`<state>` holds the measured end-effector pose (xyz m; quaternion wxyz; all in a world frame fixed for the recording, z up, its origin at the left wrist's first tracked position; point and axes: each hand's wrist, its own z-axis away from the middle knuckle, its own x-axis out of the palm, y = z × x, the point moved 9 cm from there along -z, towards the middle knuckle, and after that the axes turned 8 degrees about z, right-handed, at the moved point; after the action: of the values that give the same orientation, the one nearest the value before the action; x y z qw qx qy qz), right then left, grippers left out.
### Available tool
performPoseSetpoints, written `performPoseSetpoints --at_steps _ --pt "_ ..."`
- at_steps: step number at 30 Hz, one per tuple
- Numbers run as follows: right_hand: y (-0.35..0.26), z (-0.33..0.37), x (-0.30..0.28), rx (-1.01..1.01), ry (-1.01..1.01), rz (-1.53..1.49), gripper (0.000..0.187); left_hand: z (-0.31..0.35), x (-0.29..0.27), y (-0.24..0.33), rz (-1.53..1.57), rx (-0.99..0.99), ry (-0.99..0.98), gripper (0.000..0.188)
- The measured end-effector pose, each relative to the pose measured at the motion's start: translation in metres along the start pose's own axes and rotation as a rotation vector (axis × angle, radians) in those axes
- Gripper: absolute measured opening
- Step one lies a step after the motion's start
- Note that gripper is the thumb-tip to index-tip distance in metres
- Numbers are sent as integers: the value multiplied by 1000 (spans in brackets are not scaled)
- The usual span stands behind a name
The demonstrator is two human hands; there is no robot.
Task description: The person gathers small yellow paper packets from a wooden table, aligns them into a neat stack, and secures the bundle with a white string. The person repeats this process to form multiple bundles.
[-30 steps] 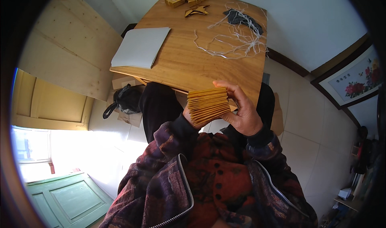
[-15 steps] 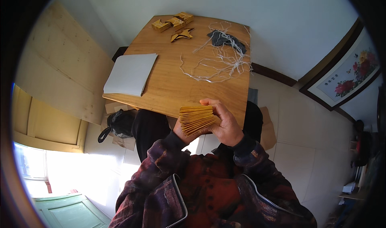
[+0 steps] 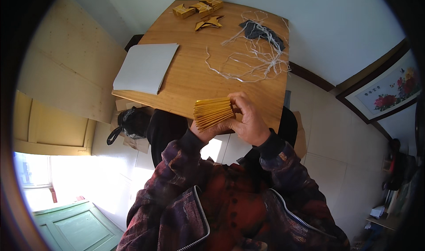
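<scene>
A fanned stack of folded gold paper pieces (image 3: 213, 112) is held up in front of me, just off the table's near edge. My right hand (image 3: 249, 120) grips its right side, with the thumb below and the fingers at the top right corner. From beneath and behind, my left hand (image 3: 204, 133) supports the stack; most of its fingers are hidden by the paper. The folded layers spread apart toward the left and are closer together at the right.
On the wooden table (image 3: 190, 80) lie a stack of white sheets (image 3: 146, 68), tangled white strings (image 3: 261, 58) with a grey cloth (image 3: 261, 33), tied gold paper bundles (image 3: 201, 7) and loose gold folded pieces (image 3: 209, 23). A black plastic bag (image 3: 134, 122) is on the floor at left.
My view has tilted, so the table sits higher in the picture. Both hands still hold the gold stack, which is turned slightly, its layers lying more level.
</scene>
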<state>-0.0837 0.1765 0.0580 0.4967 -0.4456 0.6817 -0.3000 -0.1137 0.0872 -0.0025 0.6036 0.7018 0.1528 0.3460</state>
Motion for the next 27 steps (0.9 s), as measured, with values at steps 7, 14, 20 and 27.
performPoseSetpoints --at_steps 7,14,20,27 --pt "27 -15 22 179 -185 -161 38 8 -17 -11 216 -1 44 56" --pt "26 -21 22 114 -166 -167 33 -6 -43 -16 -175 82 -29 58" --pt "37 -17 11 109 -107 0 29 -37 -60 -77 994 -160 59 44" --pt "69 -13 10 153 -15 -65 33 -49 -46 -82 1276 -189 -204 40"
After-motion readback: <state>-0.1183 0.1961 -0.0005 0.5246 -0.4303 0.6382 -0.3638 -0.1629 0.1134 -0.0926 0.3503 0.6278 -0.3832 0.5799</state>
